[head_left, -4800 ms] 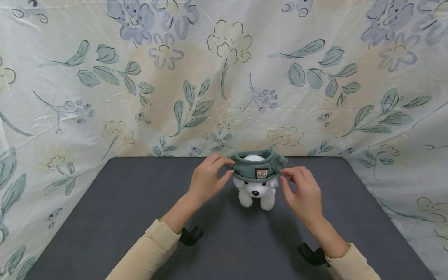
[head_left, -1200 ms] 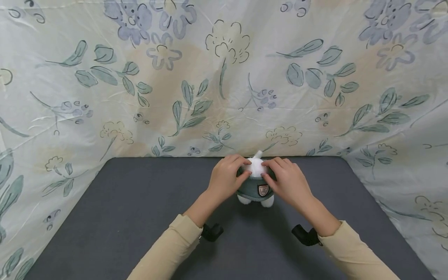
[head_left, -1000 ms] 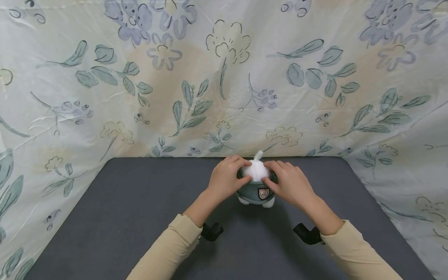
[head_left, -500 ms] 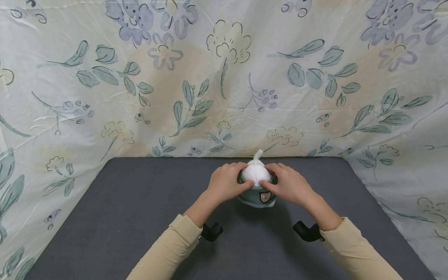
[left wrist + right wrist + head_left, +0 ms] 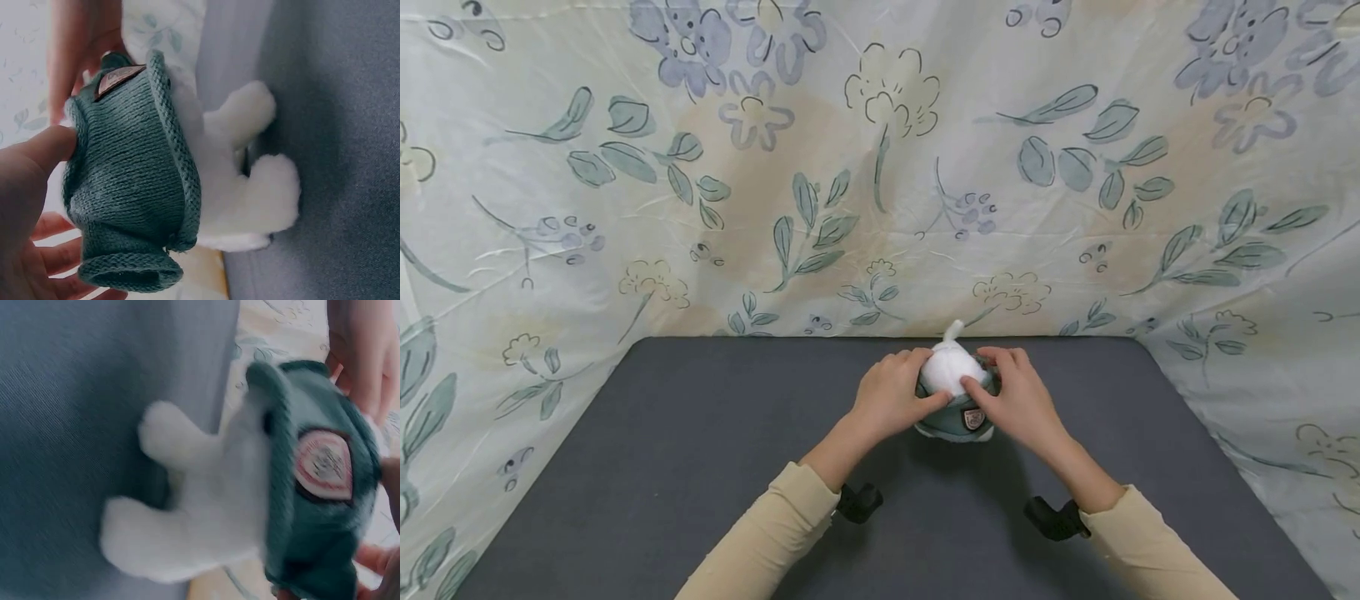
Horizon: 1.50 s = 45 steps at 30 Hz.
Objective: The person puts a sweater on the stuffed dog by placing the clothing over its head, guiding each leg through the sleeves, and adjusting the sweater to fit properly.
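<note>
A white plush dog (image 5: 950,371) stands near the back of the table with a green knitted sweater (image 5: 951,422) round its head. The white crown pokes out of the neck opening, and the face is covered. My left hand (image 5: 891,393) grips the sweater's neck edge on the left, its thumb on the rim in the left wrist view. On the other side, my right hand (image 5: 1021,402) holds the same rim between thumb and fingers. A badge patch (image 5: 325,464) faces front, and an unfilled sleeve (image 5: 131,272) hangs at the left. White paws (image 5: 272,194) rest on the table.
The dark grey table (image 5: 700,467) ends at a floral cloth backdrop (image 5: 880,208) just behind the dog. A black wrist mount (image 5: 859,503) sits under the left wrist, another black mount (image 5: 1054,518) under the right.
Earlier the sweater sat above the dog's eyes; now it covers the face and more of the crown shows. Both hands moved inward with it. Lately the right hand and badge shifted slightly right.
</note>
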Motion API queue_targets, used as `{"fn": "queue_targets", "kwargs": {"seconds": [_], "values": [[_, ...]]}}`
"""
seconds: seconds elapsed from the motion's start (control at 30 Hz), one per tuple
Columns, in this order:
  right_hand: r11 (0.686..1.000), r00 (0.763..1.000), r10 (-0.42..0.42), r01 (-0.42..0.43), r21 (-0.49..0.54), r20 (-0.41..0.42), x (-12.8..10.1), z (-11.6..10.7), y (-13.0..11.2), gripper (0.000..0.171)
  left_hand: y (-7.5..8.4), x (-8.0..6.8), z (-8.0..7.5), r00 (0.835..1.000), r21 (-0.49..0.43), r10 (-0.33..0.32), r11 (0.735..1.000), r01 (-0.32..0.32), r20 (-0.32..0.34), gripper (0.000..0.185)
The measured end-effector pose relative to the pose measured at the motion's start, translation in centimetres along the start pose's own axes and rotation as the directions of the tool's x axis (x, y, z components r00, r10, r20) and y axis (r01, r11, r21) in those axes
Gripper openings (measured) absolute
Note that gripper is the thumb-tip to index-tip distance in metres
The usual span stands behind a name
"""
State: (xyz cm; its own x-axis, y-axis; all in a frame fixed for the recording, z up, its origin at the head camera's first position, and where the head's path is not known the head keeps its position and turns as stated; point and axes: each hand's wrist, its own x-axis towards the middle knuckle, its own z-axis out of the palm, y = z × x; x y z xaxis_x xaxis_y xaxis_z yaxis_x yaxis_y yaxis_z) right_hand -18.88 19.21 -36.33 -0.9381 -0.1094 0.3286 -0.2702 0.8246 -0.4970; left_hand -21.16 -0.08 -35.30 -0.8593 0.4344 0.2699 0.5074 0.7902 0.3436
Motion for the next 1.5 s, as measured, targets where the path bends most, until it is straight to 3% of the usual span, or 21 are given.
{"fn": "queue_targets", "kwargs": {"seconds": [0.13, 0.27, 0.5, 0.7, 0.93, 1.2, 1.5], "values": [[0.984, 0.988, 0.153, -0.155, 0.093, 0.030, -0.8, 0.9, 0.0, 0.063, 0.0, 0.0, 0.2, 1.000, 0.007, 0.002, 1.000, -0.002, -0.016, 0.058], [0.929, 0.948, 0.285, -0.310, 0.203, 0.142, -1.2, 1.4, -0.2, 0.074, -0.1, 0.1, 0.3, 1.000, -0.012, -0.001, 1.000, 0.000, -0.025, 0.058], [0.834, 0.919, 0.316, -0.388, 0.392, 0.237, -1.5, 2.2, -0.7, 0.079, -0.5, 0.4, 0.7, 0.999, -0.118, -0.033, 0.993, 0.029, -0.032, 0.056], [0.788, 0.899, 0.347, -0.433, 0.437, 0.266, -1.7, 2.6, -0.4, 0.082, -0.6, 0.5, 1.1, 0.997, -0.172, -0.071, 0.983, 0.067, -0.019, 0.056], [0.775, 0.898, 0.349, -0.438, 0.455, 0.270, -1.7, 2.7, -0.3, 0.077, -0.6, 0.6, 1.2, 0.995, -0.221, -0.102, 0.971, 0.096, -0.017, 0.056], [0.731, 0.897, 0.361, -0.442, 0.519, 0.255, -1.9, 2.8, -0.7, 0.081, -0.5, 0.7, 1.6, 0.992, -0.244, -0.122, 0.964, 0.109, -0.037, 0.056], [0.772, 0.916, 0.321, -0.400, 0.493, 0.240, -2.5, 3.0, -0.5, 0.088, -0.2, 1.1, 2.0, 0.981, -0.224, -0.160, 0.965, 0.133, -0.107, 0.052]]}}
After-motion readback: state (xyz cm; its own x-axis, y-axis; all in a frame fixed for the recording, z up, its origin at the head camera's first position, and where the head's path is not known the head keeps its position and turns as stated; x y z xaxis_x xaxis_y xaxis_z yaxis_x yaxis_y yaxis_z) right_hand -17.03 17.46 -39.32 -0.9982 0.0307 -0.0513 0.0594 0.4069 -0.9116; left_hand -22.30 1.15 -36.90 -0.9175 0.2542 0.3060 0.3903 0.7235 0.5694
